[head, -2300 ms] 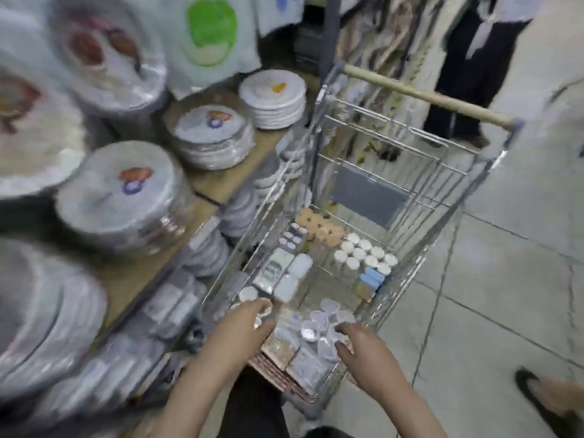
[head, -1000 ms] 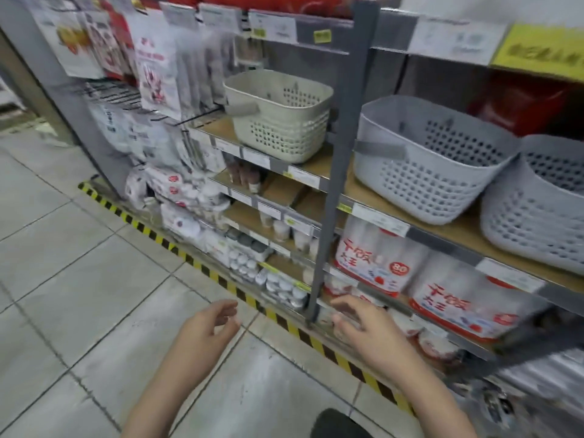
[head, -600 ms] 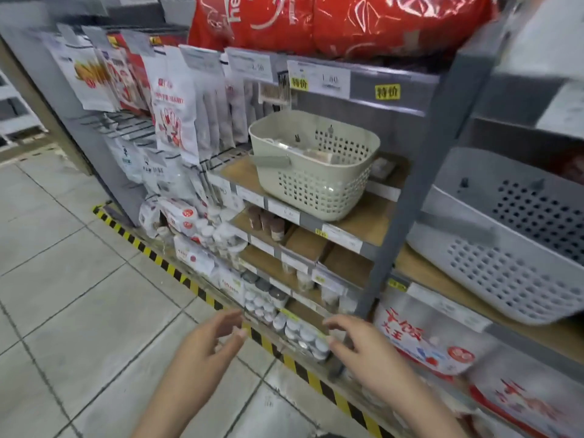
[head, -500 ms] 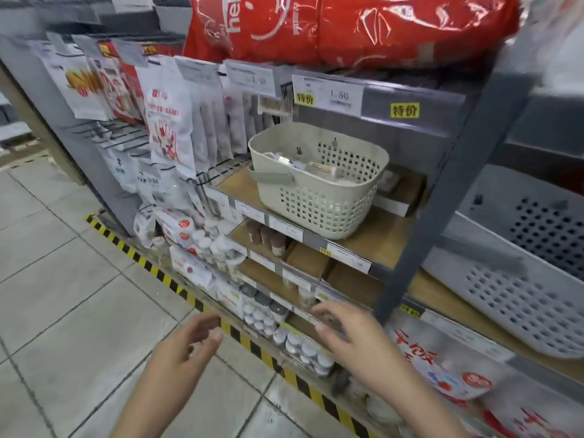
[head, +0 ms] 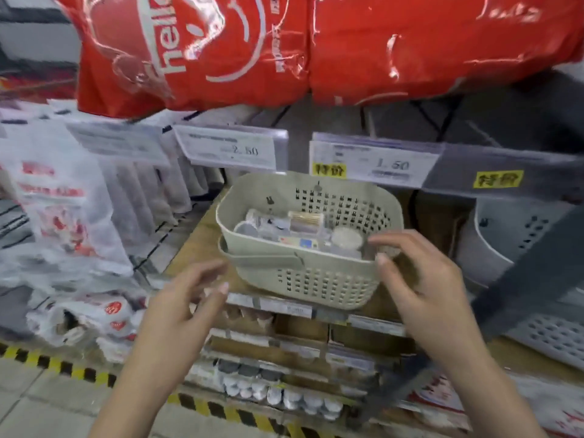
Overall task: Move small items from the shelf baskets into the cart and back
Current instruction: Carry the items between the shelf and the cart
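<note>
Right hand (head: 423, 279): fingers spread, empty, at the basket's (head: 303, 279) right rim. Left hand (head: 186, 305): loosely spread, empty, just before its left side. Basket: beige, near the shelf's (head: 196, 245) front edge, holding small items (head: 297, 229). Advice: reach over the rim, pinch one item, lift clear without tipping.

The basket (head: 311, 279) sits on the shelf board (head: 196, 245), with small items (head: 297, 229) inside it. Left of the basket hang packets (head: 57, 197); right of it stands a second basket (head: 518, 248). Above the basket lie large bags (head: 284, 49). The left hand (head: 186, 314) hovers before the basket's left side, the right hand (head: 423, 279) at its right corner.
</note>
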`<control>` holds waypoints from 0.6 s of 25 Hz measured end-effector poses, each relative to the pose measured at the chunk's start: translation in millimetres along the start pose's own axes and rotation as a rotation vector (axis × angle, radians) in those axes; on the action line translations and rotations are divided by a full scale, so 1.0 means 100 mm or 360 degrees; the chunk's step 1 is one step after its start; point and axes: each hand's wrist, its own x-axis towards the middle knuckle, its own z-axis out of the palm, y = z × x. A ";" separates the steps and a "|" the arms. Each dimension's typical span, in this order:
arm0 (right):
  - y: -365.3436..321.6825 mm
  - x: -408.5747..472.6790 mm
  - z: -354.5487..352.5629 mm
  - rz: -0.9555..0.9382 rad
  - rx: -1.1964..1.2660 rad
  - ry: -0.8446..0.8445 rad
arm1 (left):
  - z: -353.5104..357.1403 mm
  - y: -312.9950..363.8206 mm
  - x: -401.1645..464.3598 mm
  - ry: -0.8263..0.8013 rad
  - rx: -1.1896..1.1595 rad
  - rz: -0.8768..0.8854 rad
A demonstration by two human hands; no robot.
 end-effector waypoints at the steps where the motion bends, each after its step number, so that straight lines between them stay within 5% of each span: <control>1: -0.02 0.09 0.05 0.0040 -0.0044 0.0023 | -0.07 0.03 0.16 -0.0019 -0.0022 0.0089; 7: 0.03 0.52 0.39 0.0467 -0.0600 -0.0466 | -0.05 0.09 1.12 -0.0233 0.0032 0.0526; 10: 0.09 0.80 0.48 0.0615 -0.0494 -0.0715 | 0.21 0.13 1.48 -0.0385 0.0244 0.0621; 15: 0.28 1.00 0.62 0.0640 -0.0434 -0.1103 | 0.61 0.16 1.73 -0.1118 0.0587 0.0543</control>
